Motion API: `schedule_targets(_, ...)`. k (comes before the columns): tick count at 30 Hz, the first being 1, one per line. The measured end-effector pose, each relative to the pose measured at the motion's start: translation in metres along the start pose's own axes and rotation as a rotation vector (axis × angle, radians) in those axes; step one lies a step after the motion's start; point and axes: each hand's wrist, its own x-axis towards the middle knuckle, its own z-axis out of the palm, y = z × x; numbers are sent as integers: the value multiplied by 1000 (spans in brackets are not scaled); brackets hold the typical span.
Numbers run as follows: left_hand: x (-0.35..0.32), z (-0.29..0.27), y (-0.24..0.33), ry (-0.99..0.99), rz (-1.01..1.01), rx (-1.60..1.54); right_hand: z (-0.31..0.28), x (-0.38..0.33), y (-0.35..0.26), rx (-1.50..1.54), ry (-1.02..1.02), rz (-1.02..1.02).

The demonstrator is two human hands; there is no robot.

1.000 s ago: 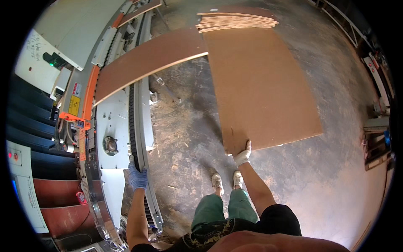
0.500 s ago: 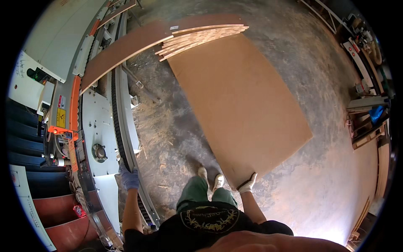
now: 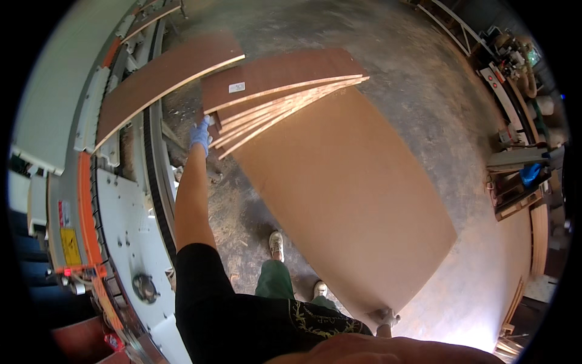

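Between the two hands stretched a big brown board (image 3: 345, 200), its far corner gripped by the left hand (image 3: 200, 134) in a blue glove and its near corner grasped by the right hand (image 3: 384, 317) in a pale glove. Just beyond the left hand lay a fanned stack of boards (image 3: 285, 85); left of that arm ran a grey machine (image 3: 121, 206) carrying a long brown panel (image 3: 163, 76), with dusty floor (image 3: 242, 206) underneath.

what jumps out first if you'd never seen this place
A big brown board fills the middle, its near corner gripped by the right hand. At its far end lies a fanned stack of boards, where the blue-gloved left hand reaches. A long white and orange machine runs down the left.
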Motion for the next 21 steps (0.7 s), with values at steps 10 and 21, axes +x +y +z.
schedule_targets(10, -37, -6, -13, -436, -166, -598, 163, -193, -182, -44, -567, -381)
schedule_targets(21, -427, -326, -46, -119, -2, -195, 346, -470, -290, 524, -1864, 347)
